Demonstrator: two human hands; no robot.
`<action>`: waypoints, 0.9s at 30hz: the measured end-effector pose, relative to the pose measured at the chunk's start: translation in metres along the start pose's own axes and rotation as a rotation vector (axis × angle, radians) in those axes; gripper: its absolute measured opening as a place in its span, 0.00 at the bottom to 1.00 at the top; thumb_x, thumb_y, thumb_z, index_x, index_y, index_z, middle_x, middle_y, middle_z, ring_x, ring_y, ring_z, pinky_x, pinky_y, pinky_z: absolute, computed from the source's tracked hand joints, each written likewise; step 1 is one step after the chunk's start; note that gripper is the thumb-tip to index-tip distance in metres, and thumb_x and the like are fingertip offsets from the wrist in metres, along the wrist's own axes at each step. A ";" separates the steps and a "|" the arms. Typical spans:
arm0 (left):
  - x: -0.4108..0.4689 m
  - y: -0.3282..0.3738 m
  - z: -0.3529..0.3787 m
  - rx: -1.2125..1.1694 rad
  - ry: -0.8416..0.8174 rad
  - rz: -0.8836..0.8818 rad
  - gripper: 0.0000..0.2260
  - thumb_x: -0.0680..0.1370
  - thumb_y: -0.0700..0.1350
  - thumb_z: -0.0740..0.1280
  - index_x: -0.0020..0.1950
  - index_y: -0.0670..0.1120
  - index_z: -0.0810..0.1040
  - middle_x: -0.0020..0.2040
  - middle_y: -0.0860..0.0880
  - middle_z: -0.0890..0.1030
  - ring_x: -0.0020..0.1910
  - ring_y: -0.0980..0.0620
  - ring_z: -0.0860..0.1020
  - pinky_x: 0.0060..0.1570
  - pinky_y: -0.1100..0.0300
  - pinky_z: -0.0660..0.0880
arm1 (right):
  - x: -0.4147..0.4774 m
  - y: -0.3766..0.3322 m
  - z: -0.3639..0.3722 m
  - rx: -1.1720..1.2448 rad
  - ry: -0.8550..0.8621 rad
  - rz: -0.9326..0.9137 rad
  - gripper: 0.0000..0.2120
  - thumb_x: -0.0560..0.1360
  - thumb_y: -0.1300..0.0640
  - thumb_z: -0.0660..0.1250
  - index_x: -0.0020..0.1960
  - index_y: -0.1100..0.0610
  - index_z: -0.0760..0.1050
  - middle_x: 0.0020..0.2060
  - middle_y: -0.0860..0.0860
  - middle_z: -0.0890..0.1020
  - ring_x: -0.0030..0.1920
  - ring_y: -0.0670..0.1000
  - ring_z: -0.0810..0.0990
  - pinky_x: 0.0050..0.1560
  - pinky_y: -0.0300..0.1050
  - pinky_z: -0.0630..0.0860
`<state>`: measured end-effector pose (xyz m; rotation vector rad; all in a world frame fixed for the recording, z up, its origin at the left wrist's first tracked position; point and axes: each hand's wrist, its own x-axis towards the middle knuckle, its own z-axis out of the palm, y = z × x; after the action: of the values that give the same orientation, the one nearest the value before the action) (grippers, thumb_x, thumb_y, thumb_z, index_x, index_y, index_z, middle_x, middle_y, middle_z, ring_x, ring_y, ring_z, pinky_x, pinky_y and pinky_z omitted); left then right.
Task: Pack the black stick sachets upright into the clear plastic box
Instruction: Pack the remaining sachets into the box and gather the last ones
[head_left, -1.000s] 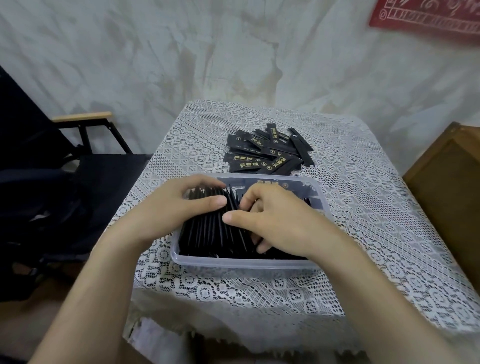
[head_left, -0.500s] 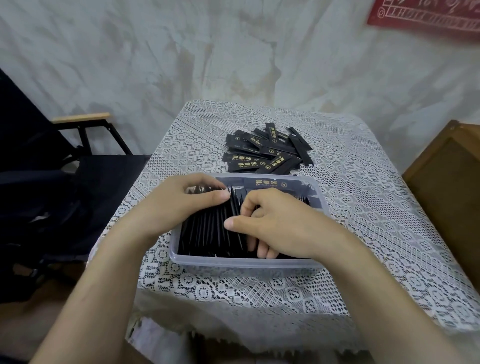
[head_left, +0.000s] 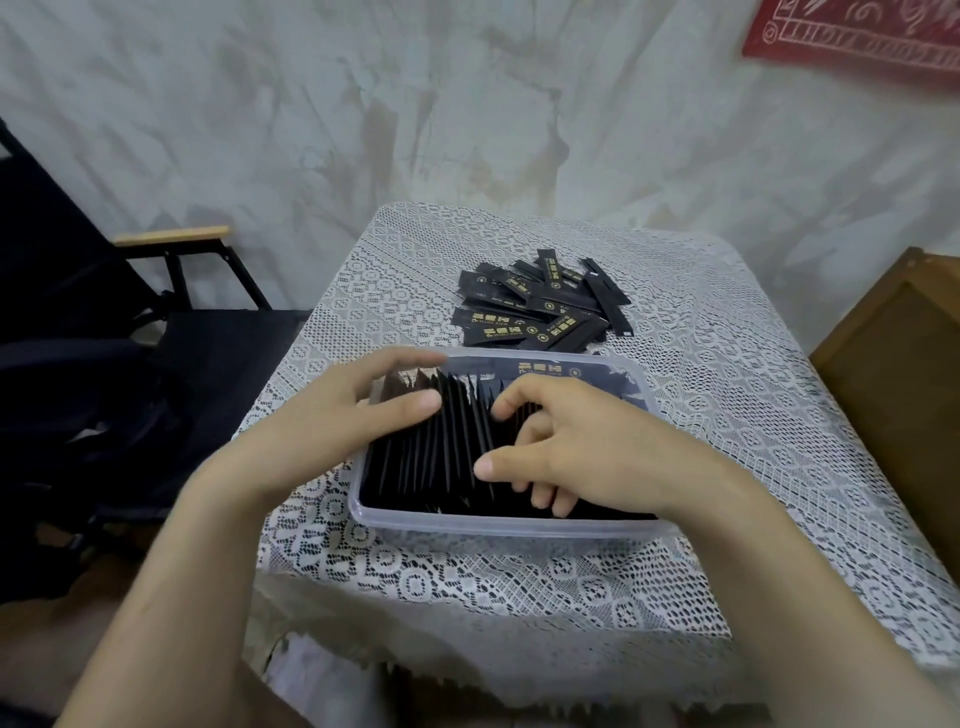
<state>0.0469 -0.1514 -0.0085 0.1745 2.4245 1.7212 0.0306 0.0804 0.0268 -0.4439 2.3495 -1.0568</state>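
Dozens of black stick sachets (head_left: 439, 447) upright in the clear plastic box (head_left: 498, 527) on the table (head_left: 737, 415), braced by flat-fingered left hand (head_left: 332, 426), raked by curled right hand (head_left: 576, 452), grip unclear; seemingly squaring the row, next likely fetching from loose pile (head_left: 540, 312) behind.

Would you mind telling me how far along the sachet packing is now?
A row of sachets already stands on edge in the clear box. The left hand braces it while the right hand digs among them. A loose pile behind the box lies unpacked.
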 end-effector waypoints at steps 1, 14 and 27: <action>-0.002 -0.001 -0.002 0.023 -0.023 0.003 0.19 0.75 0.60 0.72 0.65 0.67 0.76 0.63 0.62 0.79 0.62 0.61 0.79 0.64 0.53 0.75 | 0.000 0.000 -0.001 0.012 -0.003 -0.001 0.24 0.75 0.51 0.76 0.67 0.53 0.70 0.37 0.51 0.83 0.32 0.45 0.81 0.36 0.41 0.81; -0.009 -0.004 -0.008 0.013 -0.046 0.029 0.17 0.76 0.49 0.70 0.64 0.60 0.77 0.61 0.57 0.81 0.63 0.59 0.78 0.60 0.58 0.73 | -0.002 -0.003 0.004 0.042 -0.067 -0.015 0.40 0.77 0.54 0.74 0.82 0.52 0.57 0.42 0.53 0.85 0.38 0.49 0.85 0.39 0.40 0.81; 0.003 0.003 0.006 0.179 0.103 0.050 0.18 0.71 0.62 0.73 0.61 0.67 0.79 0.75 0.61 0.66 0.72 0.62 0.66 0.66 0.59 0.66 | 0.000 -0.003 0.013 -0.011 0.033 -0.013 0.31 0.77 0.51 0.73 0.76 0.54 0.65 0.37 0.52 0.86 0.38 0.49 0.86 0.41 0.44 0.83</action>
<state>0.0450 -0.1444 -0.0077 0.1744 2.6710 1.5675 0.0383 0.0705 0.0211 -0.4491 2.3850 -1.0653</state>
